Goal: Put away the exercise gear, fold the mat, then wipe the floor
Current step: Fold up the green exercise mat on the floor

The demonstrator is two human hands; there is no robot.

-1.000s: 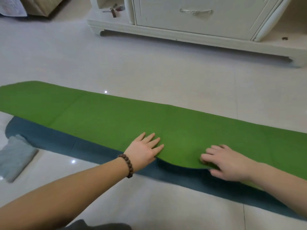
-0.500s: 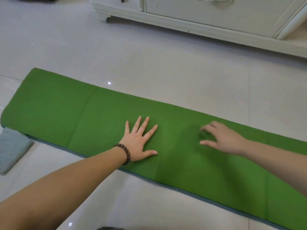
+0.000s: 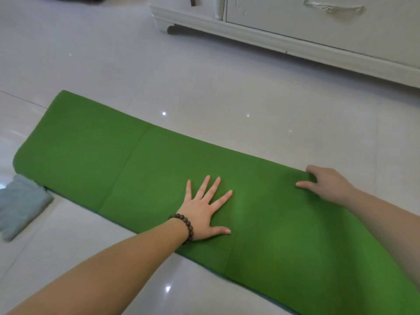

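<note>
- Left hand (image 3: 205, 212), fingers spread, presses flat on my long green foam mat (image 3: 118, 164), mid-frame.
- Right hand (image 3: 327, 185) curls over its far edge; I should pull evenly.

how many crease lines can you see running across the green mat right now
2. One crease crosses the folded green foam mat left of the flat left hand; another crease runs just right of its thumb. The right arm may hide more.

A white cabinet (image 3: 318, 30) with a drawer handle (image 3: 334, 8) stands at the far side.
</note>
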